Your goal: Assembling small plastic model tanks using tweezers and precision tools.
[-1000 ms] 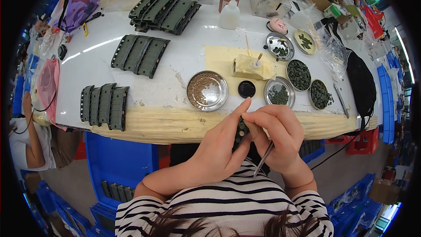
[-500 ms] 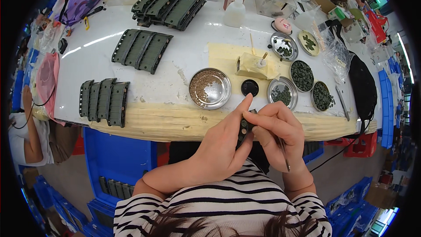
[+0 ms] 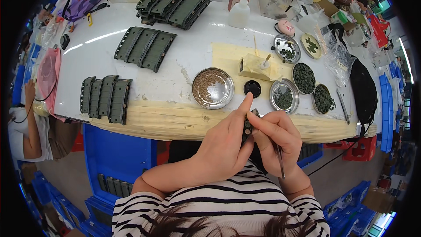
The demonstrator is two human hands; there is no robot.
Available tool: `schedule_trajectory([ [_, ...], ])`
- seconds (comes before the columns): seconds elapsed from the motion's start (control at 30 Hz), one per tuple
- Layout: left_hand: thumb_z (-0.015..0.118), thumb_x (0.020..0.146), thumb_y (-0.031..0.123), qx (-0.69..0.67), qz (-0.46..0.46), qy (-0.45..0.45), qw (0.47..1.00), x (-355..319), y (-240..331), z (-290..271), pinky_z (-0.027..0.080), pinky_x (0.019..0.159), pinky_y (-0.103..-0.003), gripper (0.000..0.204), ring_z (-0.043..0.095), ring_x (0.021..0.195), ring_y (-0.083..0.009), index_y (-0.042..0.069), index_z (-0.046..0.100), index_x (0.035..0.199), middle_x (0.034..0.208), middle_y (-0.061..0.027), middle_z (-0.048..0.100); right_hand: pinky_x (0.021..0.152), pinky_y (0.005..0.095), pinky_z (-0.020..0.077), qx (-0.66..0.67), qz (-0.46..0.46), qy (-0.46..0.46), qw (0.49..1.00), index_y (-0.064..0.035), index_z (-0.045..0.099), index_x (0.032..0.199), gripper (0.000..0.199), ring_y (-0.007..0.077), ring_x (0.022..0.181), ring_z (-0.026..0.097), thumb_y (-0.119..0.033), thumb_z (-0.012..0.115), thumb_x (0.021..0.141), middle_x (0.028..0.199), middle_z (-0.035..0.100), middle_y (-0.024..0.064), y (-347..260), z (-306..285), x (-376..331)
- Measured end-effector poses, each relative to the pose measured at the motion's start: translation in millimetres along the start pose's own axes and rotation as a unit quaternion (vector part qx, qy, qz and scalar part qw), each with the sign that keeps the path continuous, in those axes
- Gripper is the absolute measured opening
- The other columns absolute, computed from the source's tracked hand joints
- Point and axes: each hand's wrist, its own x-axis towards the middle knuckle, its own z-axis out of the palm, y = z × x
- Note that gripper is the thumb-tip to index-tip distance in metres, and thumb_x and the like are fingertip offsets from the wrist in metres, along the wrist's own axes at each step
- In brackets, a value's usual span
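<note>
My left hand (image 3: 221, 145) is closed round a small dark green segmented piece (image 3: 247, 130) with pale round dots along its edge. Most of that piece is hidden by my fingers. Against its right side press the thumb and index finger of my right hand (image 3: 281, 136). A slim metal tool like tweezers (image 3: 280, 163) is held in the same hand, its shaft pointing down toward me and its other end hidden. Just beyond my fingertips lies a black round lid (image 3: 252, 89), with a metal dish (image 3: 231, 95) of tan bits to its left.
Ribbed dark green panels (image 3: 105, 99) lie at the left, with others behind. Round dishes of green bits (image 3: 303, 79) stand at the right, near a paper-wrapped block (image 3: 254, 68) and a squeeze bottle (image 3: 239, 14). A blue bin (image 3: 116, 149) is below the table's left side.
The tool in my right hand has swung to a steeper angle. Both hands stay on the green piece, and the whole view has shifted slightly.
</note>
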Motion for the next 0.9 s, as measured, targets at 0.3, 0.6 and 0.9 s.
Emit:
schedule_trajectory([
  [0.3, 0.058, 0.081, 0.004, 0.026, 0.015, 0.0, 1.0, -2.2, 2.3, 1.3, 0.047, 0.078, -0.04, 0.076, 0.056, 0.093, -0.0369, -0.012, 0.017, 0.142, 0.107, -0.0257, 0.052, 0.056, 0.0244, 0.0446, -0.051, -0.055, -0.004, 0.997, -0.0014, 0.068, 0.109, 0.034, 0.0153, 0.065, 0.054, 0.006, 0.068, 0.076, 0.08, 0.057, 0.0067, 2.5, -4.5, 0.0],
  [0.6, 0.059, 0.081, 0.003, -0.043, 0.019, 0.018, 0.999, 1.7, -3.4, 2.7, 0.047, 0.077, -0.041, 0.072, 0.056, 0.091, -0.0378, -0.006, 0.022, 0.143, 0.103, -0.024, 0.054, 0.055, 0.0253, 0.044, -0.064, -0.04, 0.026, 0.997, -0.0036, 0.07, 0.101, 0.029, 0.0158, 0.064, 0.054, 0.002, 0.072, 0.073, 0.078, 0.057, 0.0063, -2.6, -9.4, 5.6],
  [0.9, 0.06, 0.08, 0.001, -0.011, 0.03, -0.001, 0.999, 1.6, -2.3, 1.5, 0.047, 0.081, -0.04, 0.072, 0.056, 0.097, -0.0389, -0.007, 0.023, 0.142, 0.112, -0.0265, 0.053, 0.054, 0.028, 0.0432, -0.105, -0.084, 0.028, 0.99, -0.0046, 0.07, 0.094, 0.027, 0.0179, 0.063, 0.055, -0.003, 0.076, 0.067, 0.076, 0.059, 0.0053, 1.3, -7.7, 10.9],
])
